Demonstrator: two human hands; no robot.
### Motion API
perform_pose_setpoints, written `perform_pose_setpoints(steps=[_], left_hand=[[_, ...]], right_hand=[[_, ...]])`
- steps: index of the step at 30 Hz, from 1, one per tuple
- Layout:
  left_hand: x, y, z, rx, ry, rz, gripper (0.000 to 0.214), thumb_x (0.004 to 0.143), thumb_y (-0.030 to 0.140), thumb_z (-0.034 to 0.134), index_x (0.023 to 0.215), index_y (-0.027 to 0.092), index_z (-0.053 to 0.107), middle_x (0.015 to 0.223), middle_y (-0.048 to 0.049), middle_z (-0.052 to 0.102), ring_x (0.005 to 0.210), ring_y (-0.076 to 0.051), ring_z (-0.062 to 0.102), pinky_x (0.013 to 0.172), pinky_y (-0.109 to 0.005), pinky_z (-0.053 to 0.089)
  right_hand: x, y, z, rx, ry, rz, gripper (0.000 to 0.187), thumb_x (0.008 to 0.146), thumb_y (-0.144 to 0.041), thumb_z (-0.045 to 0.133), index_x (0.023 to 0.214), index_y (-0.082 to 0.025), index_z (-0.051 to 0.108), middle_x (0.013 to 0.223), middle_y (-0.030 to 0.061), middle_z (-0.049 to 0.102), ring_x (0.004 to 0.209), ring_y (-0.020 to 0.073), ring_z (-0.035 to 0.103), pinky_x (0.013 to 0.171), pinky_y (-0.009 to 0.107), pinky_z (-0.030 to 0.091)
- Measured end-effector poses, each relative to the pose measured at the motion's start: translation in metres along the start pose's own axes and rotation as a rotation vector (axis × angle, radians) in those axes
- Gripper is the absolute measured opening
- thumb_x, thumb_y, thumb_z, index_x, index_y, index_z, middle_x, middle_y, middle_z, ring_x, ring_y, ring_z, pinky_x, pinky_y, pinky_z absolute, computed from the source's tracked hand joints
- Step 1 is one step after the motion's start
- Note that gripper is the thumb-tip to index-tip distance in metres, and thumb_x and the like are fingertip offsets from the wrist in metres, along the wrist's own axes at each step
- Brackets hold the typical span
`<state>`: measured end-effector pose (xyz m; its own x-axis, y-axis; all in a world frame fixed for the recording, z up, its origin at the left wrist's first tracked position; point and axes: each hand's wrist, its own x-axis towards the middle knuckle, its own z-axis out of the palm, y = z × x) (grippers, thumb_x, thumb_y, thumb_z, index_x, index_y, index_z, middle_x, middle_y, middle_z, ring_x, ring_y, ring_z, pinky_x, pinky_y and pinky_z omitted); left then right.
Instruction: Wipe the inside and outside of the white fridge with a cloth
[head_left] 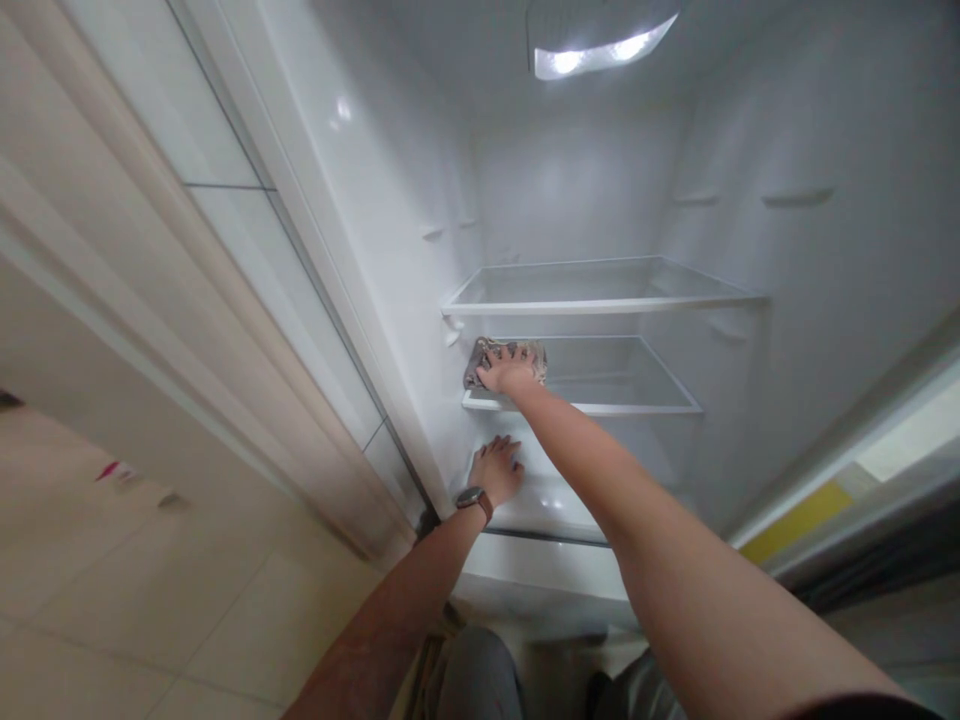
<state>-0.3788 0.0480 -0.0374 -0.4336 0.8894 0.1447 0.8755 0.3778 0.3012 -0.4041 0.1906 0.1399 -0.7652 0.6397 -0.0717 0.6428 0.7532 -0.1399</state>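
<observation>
You are facing an open fridge (390,200) with pale floor (112,600) tiles off to your left. A light (600,45) glows in the fridge ceiling. Inside, a glass top shelf (600,300) sits above a shorter middle shelf (637,405), and a white bottom ledge (547,505) lies below them. Your right hand (510,372) reaches to the front left corner of the middle shelf. Its fingers are curled over a crumpled grey cloth (487,352), holding it down on the glass close to the left wall. Your left hand (496,468) lies lower, palm down on the left end of the bottom ledge, with its fingers loosely spread and holding nothing. A dark watch (472,497) circles that wrist.
</observation>
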Motion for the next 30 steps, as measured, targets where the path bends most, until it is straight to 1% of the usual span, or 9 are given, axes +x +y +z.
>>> perform_pose_setpoints(steps=[7, 12, 16, 18, 20, 24, 27, 28, 30], left_hand=[[-0.001, 0.000, -0.001, -0.008, -0.010, -0.007, 0.053, 0.095, 0.024, 0.056, 0.148, 0.026, 0.058, 0.162, -0.0068, 0.048, 0.152, -0.029, 0.037, 0.126, -0.052, 0.031], [-0.001, 0.001, -0.006, 0.008, -0.039, -0.022, 0.054, 0.095, 0.023, 0.056, 0.149, 0.026, 0.058, 0.162, -0.0063, 0.048, 0.152, -0.028, 0.038, 0.126, -0.051, 0.032], [0.000, 0.000, -0.007, 0.015, -0.041, -0.027, 0.054, 0.095, 0.023, 0.056, 0.149, 0.025, 0.058, 0.162, -0.0063, 0.047, 0.153, -0.027, 0.038, 0.127, -0.050, 0.031], [0.001, -0.001, -0.006, 0.012, -0.035, -0.031, 0.052, 0.096, 0.024, 0.055, 0.148, 0.026, 0.059, 0.163, -0.0055, 0.047, 0.153, -0.027, 0.038, 0.128, -0.049, 0.029], [0.002, -0.002, -0.004, 0.007, -0.032, -0.044, 0.053, 0.096, 0.025, 0.056, 0.148, 0.028, 0.060, 0.163, -0.0036, 0.047, 0.154, -0.026, 0.037, 0.128, -0.047, 0.029], [0.002, -0.002, -0.004, 0.011, -0.028, -0.052, 0.055, 0.095, 0.026, 0.055, 0.149, 0.028, 0.059, 0.163, -0.0026, 0.047, 0.154, -0.024, 0.038, 0.128, -0.046, 0.029], [0.003, -0.001, -0.005, 0.021, -0.032, -0.051, 0.054, 0.095, 0.026, 0.055, 0.149, 0.027, 0.060, 0.164, -0.0025, 0.047, 0.155, -0.025, 0.037, 0.128, -0.045, 0.030], [0.003, -0.001, -0.005, 0.022, -0.031, -0.054, 0.054, 0.095, 0.027, 0.055, 0.149, 0.028, 0.060, 0.164, -0.0022, 0.046, 0.155, -0.025, 0.037, 0.128, -0.045, 0.030], [0.003, -0.001, -0.004, 0.021, -0.025, -0.058, 0.053, 0.095, 0.027, 0.055, 0.148, 0.028, 0.060, 0.164, -0.0020, 0.046, 0.155, -0.025, 0.037, 0.128, -0.045, 0.030]], right_hand=[[0.015, 0.004, -0.002, 0.015, 0.009, 0.001, 0.076, 0.102, -0.062, 0.026, 0.170, -0.027, 0.024, 0.177, 0.0086, 0.012, 0.159, 0.0463, 0.007, 0.122, 0.072, 0.008], [0.008, 0.013, -0.003, 0.029, 0.007, -0.016, 0.077, 0.100, -0.064, 0.026, 0.169, -0.029, 0.027, 0.176, 0.0078, 0.017, 0.160, 0.0428, 0.011, 0.124, 0.069, 0.010], [-0.002, 0.034, -0.005, 0.040, 0.003, -0.024, 0.075, 0.099, -0.065, 0.027, 0.167, -0.035, 0.028, 0.176, 0.0045, 0.018, 0.160, 0.0418, 0.012, 0.123, 0.069, 0.013], [-0.007, 0.053, -0.006, 0.037, 0.014, -0.015, 0.074, 0.099, -0.066, 0.028, 0.167, -0.036, 0.030, 0.175, 0.0040, 0.020, 0.159, 0.0416, 0.014, 0.123, 0.070, 0.013], [-0.013, 0.081, -0.008, 0.033, 0.032, 0.015, 0.074, 0.098, -0.067, 0.028, 0.166, -0.038, 0.031, 0.175, 0.0036, 0.021, 0.159, 0.0415, 0.014, 0.123, 0.070, 0.013], [-0.033, 0.158, -0.014, 0.028, 0.082, 0.160, 0.072, 0.099, -0.067, 0.028, 0.166, -0.039, 0.031, 0.174, 0.0038, 0.022, 0.158, 0.0431, 0.014, 0.121, 0.073, 0.014], [-0.052, 0.210, -0.017, 0.017, 0.139, 0.248, 0.069, 0.101, -0.063, 0.027, 0.165, -0.038, 0.033, 0.173, 0.0069, 0.025, 0.156, 0.0431, 0.020, 0.119, 0.073, 0.015], [-0.057, 0.222, -0.017, 0.009, 0.154, 0.245, 0.067, 0.102, -0.062, 0.027, 0.164, -0.038, 0.034, 0.171, 0.0078, 0.028, 0.155, 0.0427, 0.023, 0.119, 0.073, 0.017], [-0.065, 0.235, -0.017, -0.016, 0.179, 0.217, 0.065, 0.102, -0.060, 0.027, 0.163, -0.038, 0.036, 0.169, 0.0088, 0.032, 0.152, 0.0418, 0.028, 0.118, 0.072, 0.020]])
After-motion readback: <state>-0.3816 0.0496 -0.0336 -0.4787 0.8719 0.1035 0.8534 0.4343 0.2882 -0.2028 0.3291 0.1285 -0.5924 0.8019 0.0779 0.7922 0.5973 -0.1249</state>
